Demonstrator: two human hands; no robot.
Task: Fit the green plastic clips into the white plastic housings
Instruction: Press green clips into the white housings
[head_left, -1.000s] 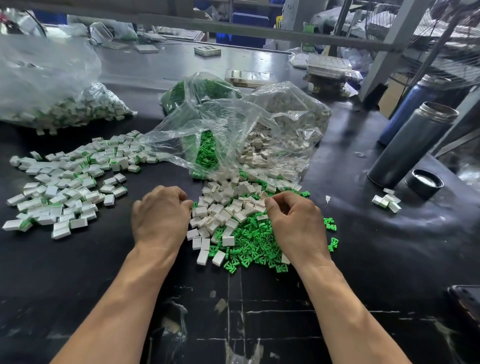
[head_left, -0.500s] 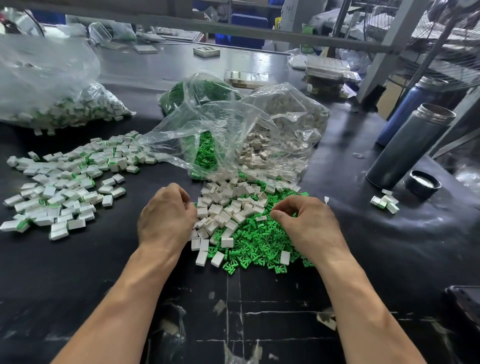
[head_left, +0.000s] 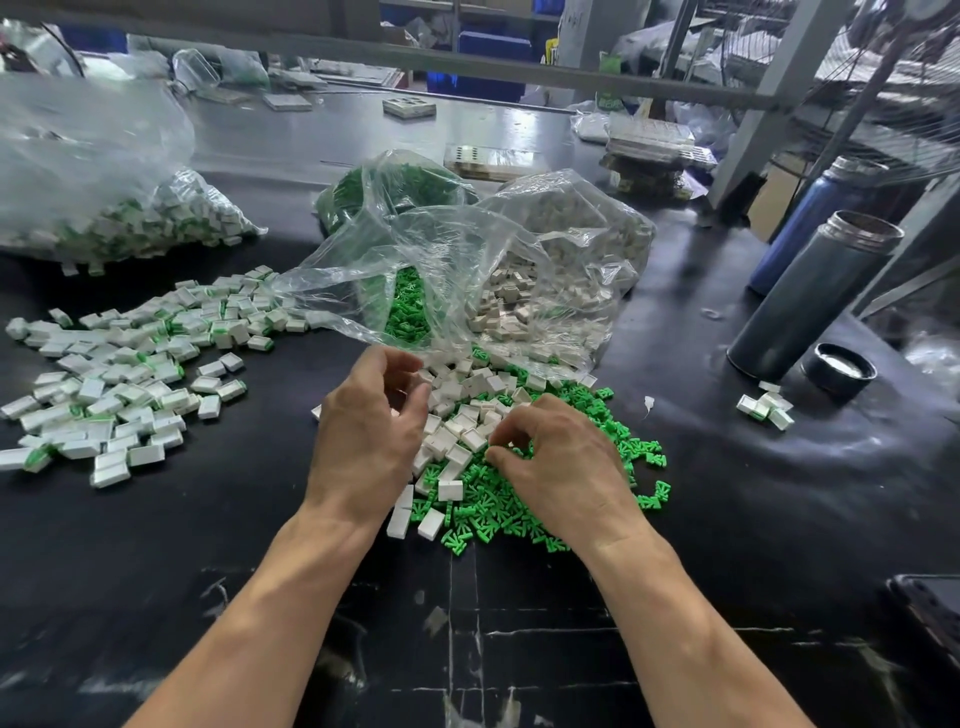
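Black and scuffed, the worktop (head_left: 727, 519) sits in a cluttered workshop, with metal framing and shelving behind and blue crates in the far background. Loose white housings (head_left: 457, 415) and green clips (head_left: 519, 499) lie heaped together in the middle, spilled from the mouth of a clear plastic bag (head_left: 467, 270), probably so that both parts stay within easy reach of both hands. Over the housings hovers the left hand (head_left: 363, 441), its fingers (head_left: 400, 364) loosely curled and somewhat spread; whether they hold a housing cannot be told. Resting on the clips, the right hand (head_left: 561, 467) has its thumb and fingertips drawn together at the edge of the pile, seemingly pinching or picking at one clip, though the piece itself is hidden. Finished pieces (head_left: 119, 395), white with green showing at one end, lie spread out well apart to the left, most likely to keep them from mixing with unassembled stock, and a second bag (head_left: 104, 208) beyond them holds more. To the right stand two metal flasks (head_left: 810, 291), a loose cap (head_left: 839, 369), and a few stray assembled housings (head_left: 766, 408).
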